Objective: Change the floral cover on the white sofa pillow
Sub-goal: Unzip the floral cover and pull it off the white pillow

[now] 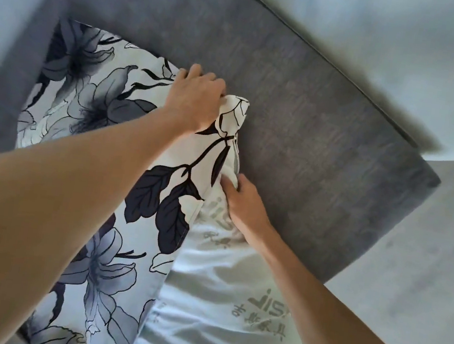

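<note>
The floral cover, white with dark blue and grey flowers, lies across the grey sofa and partly wraps the white pillow, whose printed grey lettering shows at the lower right. My left hand grips the cover's far corner, bunching the cloth. My right hand pinches the cover's open zipper edge where it meets the pillow. The rest of the pillow is hidden inside the cover.
The grey sofa backrest runs diagonally behind the pillow, with its armrest at the left. A pale wall rises beyond it, and pale floor lies to the right.
</note>
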